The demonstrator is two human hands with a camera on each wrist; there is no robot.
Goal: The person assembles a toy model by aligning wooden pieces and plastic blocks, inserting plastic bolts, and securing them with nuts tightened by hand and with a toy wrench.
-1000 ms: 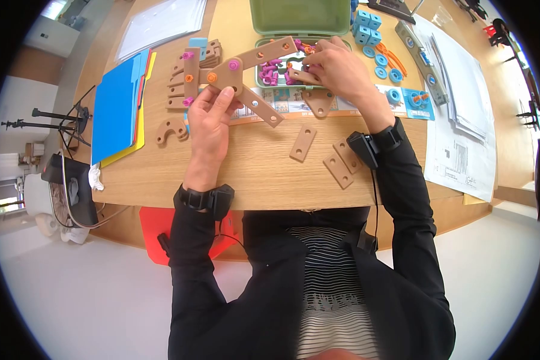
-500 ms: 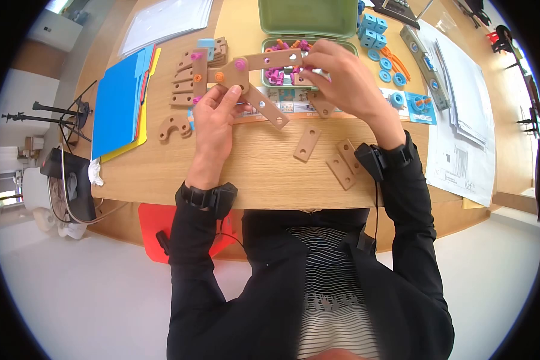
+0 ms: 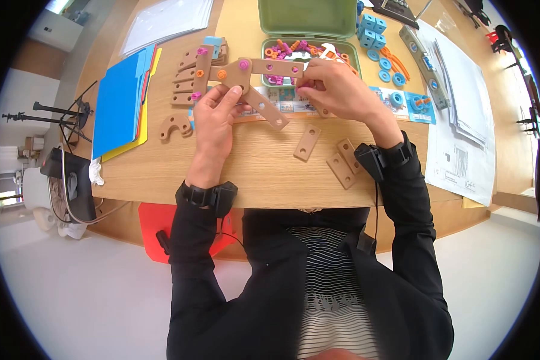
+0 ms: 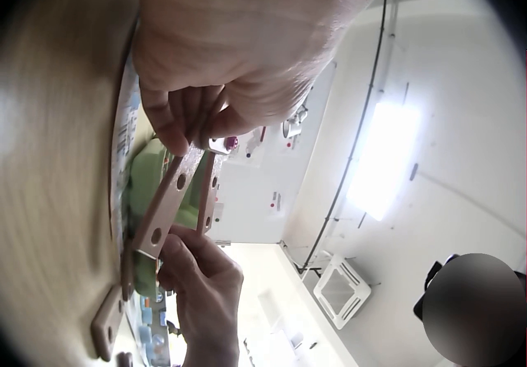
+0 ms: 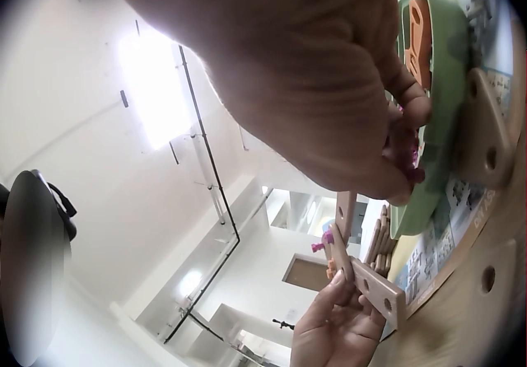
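Since the earlier frame the right hand [image 3: 336, 90] has dropped from above the green plastic parts box [image 3: 309, 45] to the free end of the upper bar. The light wooden counter [image 3: 264, 168] carries the box, loose tan strips and blue folders [image 3: 117, 105]. The jointed assembly of tan perforated wooden bars with pink and orange bolts [image 3: 246, 75] is raised just above the counter; the left hand [image 3: 216, 117] grasps its hub, fingers curled round it. The right fingers pinch what seems a small pink bolt [image 5: 408, 149] at the bar's end hole. Step in hand, apparently: bolting that hole. Next calls for aligning bolt with hole.
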